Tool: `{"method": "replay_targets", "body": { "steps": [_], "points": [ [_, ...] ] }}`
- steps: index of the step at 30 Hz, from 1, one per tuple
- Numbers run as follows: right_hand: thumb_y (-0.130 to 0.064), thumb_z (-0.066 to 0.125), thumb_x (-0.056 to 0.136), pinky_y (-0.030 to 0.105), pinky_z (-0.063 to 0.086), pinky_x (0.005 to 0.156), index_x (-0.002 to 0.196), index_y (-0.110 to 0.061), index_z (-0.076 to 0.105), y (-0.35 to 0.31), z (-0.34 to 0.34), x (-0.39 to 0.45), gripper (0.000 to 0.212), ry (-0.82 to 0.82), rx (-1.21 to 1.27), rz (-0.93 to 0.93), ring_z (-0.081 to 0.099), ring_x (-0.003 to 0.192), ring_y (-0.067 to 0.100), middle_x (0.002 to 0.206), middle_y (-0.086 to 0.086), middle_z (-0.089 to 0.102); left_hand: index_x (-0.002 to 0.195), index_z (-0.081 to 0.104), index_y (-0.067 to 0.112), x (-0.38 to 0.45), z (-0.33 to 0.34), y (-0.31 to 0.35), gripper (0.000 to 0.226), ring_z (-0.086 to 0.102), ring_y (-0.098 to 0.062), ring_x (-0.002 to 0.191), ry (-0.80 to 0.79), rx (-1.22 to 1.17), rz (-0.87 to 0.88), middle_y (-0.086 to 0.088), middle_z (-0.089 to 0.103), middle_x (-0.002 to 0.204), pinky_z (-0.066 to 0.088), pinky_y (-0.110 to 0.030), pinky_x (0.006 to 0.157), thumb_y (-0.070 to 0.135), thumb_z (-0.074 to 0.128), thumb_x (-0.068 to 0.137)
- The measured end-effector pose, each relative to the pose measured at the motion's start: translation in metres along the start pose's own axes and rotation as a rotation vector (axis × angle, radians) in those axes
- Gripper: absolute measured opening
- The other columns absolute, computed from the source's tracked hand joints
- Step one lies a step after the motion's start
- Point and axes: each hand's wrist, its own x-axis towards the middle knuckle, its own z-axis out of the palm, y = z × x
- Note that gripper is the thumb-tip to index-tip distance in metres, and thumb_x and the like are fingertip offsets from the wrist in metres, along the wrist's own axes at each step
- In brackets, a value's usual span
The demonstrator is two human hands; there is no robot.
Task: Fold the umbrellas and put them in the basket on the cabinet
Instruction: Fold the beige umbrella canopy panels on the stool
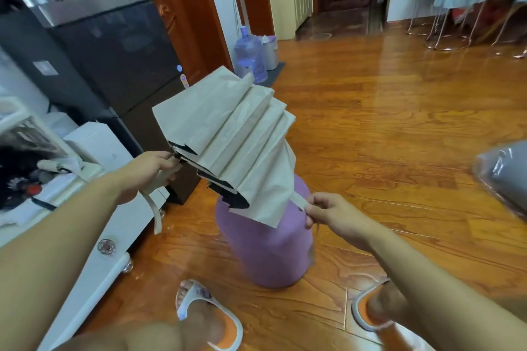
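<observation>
Umbrella (236, 134) beige, black lining; purple cylinder (265, 251); orange-brown wood-grain floor (385, 122); slippers (211, 313) seemingly orange-and-white.

— Where do we look from?
— From head height, forward and steeply down; our own arms enter from 7 and 5 o'clock, close to the lens.
— And farther off?
— The wooden floor (385, 128) stretches toward 12 o'clock. We have one view only.
</observation>
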Motion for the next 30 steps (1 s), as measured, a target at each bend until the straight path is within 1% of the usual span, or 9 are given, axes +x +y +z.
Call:
{"method": "replay_targets", "body": {
  "steps": [3, 6, 9, 12, 14, 18, 23, 27, 30],
  "points": [
    [-0.016, 0.059, 0.101, 0.053, 0.049, 0.092, 0.094, -0.002, 0.067, -0.009, -0.002, -0.016, 0.018, 0.0, 0.038, -0.058, 0.065, 0.08, 0.02, 0.076, 0.008, 0.07, 0.104, 0.073, 0.007, -0.002, 0.013, -0.014, 0.025, 0.066, -0.028, 0.088, 0.006, -0.04, -0.053, -0.02, 0.071, 0.101, 0.053, -0.038, 0.077, 0.023, 0.053, 0.101],
    [-0.012, 0.059, 0.101, 0.045, 0.052, 0.092, 0.089, -0.004, 0.066, -0.033, 0.001, -0.029, 0.016, 0.02, 0.181, -0.119, 0.066, 0.08, 0.02, 0.079, 0.009, 0.069, 0.091, 0.072, 0.004, -0.008, 0.039, -0.021, 0.032, 0.058, -0.022, 0.071, 0.061, -0.069, -0.057, -0.015, 0.066, 0.079, 0.046, -0.033, 0.065, 0.028, 0.054, 0.1],
    [-0.015, 0.061, 0.096, 0.035, 0.058, 0.084, 0.093, -0.003, 0.067, -0.064, 0.001, -0.037, 0.014, 0.006, 0.315, -0.133, 0.067, 0.082, 0.021, 0.087, 0.01, 0.07, 0.083, 0.068, -0.005, -0.013, 0.062, -0.024, 0.033, 0.061, -0.03, 0.07, 0.07, 0.045, 0.002, -0.019, 0.066, 0.078, 0.053, -0.046, 0.071, 0.021, 0.055, 0.1],
    [-0.009, 0.058, 0.1, 0.025, 0.053, 0.072, 0.101, 0.0, 0.066, -0.098, -0.005, -0.038, 0.012, -0.083, 0.278, -0.129, 0.063, 0.073, 0.019, 0.091, 0.01, 0.068, 0.079, 0.066, -0.004, -0.021, 0.073, -0.024, 0.04, 0.062, -0.039, 0.067, 0.01, 0.06, 0.01, -0.021, 0.068, 0.077, 0.049, -0.045, 0.066, 0.032, 0.058, 0.095],
    [-0.004, 0.057, 0.099, 0.024, 0.05, 0.067, 0.098, -0.002, 0.066, -0.12, -0.008, -0.032, 0.01, -0.126, 0.239, -0.094, 0.058, 0.064, 0.016, 0.086, 0.009, 0.066, 0.069, 0.063, 0.0, -0.025, 0.077, -0.023, 0.048, 0.055, -0.029, 0.056, -0.064, 0.085, 0.018, -0.015, 0.064, 0.063, 0.041, -0.04, 0.061, 0.046, 0.058, 0.082],
    [-0.003, 0.06, 0.098, 0.025, 0.052, 0.054, 0.086, -0.004, 0.064, -0.155, -0.011, -0.015, 0.013, -0.059, 0.187, 0.045, 0.059, 0.053, 0.013, 0.076, 0.011, 0.066, 0.052, 0.054, 0.016, -0.034, 0.087, -0.011, 0.038, 0.047, -0.02, 0.05, -0.265, 0.091, 0.058, -0.005, 0.055, 0.053, 0.037, -0.035, 0.058, 0.046, 0.055, 0.075],
    [0.0, 0.057, 0.099, 0.029, 0.059, 0.057, 0.1, -0.008, 0.058, -0.18, -0.014, 0.001, 0.008, -0.028, 0.27, 0.152, 0.069, 0.06, 0.017, 0.079, 0.016, 0.071, 0.059, 0.047, 0.019, -0.042, 0.096, -0.012, 0.038, 0.043, -0.017, 0.05, -0.345, 0.326, 0.212, 0.0, 0.06, 0.059, 0.033, -0.036, 0.058, 0.043, 0.055, 0.088],
    [0.001, 0.05, 0.101, 0.031, 0.063, 0.066, 0.112, 0.0, 0.06, -0.184, -0.011, 0.009, 0.015, -0.005, 0.385, 0.202, 0.076, 0.079, 0.02, 0.095, 0.017, 0.076, 0.072, 0.062, 0.022, -0.047, 0.1, -0.02, 0.039, 0.06, -0.018, 0.066, -0.282, 0.566, 0.336, 0.0, 0.066, 0.07, 0.049, -0.044, 0.064, 0.055, 0.046, 0.084],
    [0.002, 0.046, 0.102, 0.028, 0.062, 0.065, 0.112, 0.002, 0.06, -0.183, -0.01, 0.014, 0.017, 0.039, 0.419, 0.218, 0.077, 0.083, 0.021, 0.097, 0.017, 0.077, 0.082, 0.066, 0.03, -0.053, 0.1, -0.029, 0.041, 0.059, -0.013, 0.072, -0.251, 0.661, 0.417, 0.004, 0.067, 0.075, 0.051, -0.042, 0.069, 0.06, 0.038, 0.078]
  ]
}}
